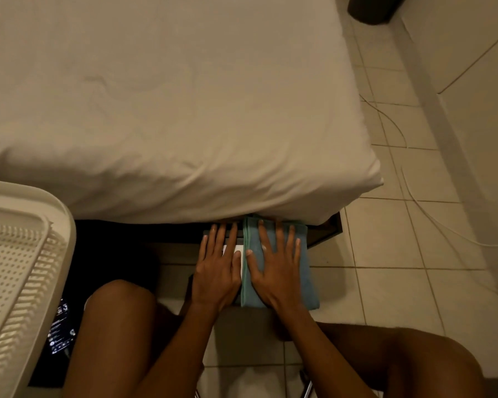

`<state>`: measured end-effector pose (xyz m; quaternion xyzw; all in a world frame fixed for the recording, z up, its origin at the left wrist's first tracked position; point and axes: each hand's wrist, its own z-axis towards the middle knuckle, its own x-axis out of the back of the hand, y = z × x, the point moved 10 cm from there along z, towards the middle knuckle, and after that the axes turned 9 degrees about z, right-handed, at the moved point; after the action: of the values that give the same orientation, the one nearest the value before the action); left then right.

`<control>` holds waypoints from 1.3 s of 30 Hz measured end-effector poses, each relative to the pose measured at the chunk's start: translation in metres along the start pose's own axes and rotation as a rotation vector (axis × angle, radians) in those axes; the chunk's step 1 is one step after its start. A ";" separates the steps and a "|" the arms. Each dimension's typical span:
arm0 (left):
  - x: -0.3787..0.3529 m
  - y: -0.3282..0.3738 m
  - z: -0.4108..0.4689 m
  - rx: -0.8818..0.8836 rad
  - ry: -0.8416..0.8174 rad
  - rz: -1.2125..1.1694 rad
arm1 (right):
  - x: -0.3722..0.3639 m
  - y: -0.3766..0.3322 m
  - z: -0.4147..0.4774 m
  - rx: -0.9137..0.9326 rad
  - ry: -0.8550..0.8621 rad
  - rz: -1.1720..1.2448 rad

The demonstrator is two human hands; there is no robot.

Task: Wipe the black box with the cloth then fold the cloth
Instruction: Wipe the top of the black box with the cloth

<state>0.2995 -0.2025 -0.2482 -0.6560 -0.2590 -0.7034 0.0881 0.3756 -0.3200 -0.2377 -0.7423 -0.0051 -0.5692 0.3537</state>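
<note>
Lying under right hand (273,271): cloth (306,280)

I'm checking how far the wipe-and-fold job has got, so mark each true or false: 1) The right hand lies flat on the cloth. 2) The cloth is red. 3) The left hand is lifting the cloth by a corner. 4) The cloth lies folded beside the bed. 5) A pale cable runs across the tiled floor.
1) True: the right hand is spread flat on the cloth.
2) False: it is blue with a green edge.
3) False: the left hand lies flat next to the cloth, on the black box.
4) True: it lies folded at the foot of the bed.
5) True: the cable crosses the tiles.
</note>
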 end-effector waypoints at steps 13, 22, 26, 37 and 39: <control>-0.003 0.002 -0.001 0.011 0.042 -0.011 | -0.002 0.005 -0.001 -0.014 0.016 0.026; 0.000 0.001 0.000 0.012 0.048 0.019 | -0.003 0.008 -0.025 -0.033 -0.006 0.019; -0.004 0.003 0.001 -0.031 0.029 0.060 | -0.002 0.012 -0.041 -0.029 -0.002 -0.019; -0.003 0.004 0.000 -0.039 0.012 0.060 | -0.002 0.019 -0.046 -0.124 0.036 -0.002; -0.003 0.006 0.000 -0.048 0.015 0.062 | -0.004 0.019 -0.034 -0.090 0.017 -0.017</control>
<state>0.3023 -0.2079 -0.2496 -0.6603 -0.2210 -0.7113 0.0960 0.3535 -0.3509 -0.2477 -0.7526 0.0172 -0.5781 0.3149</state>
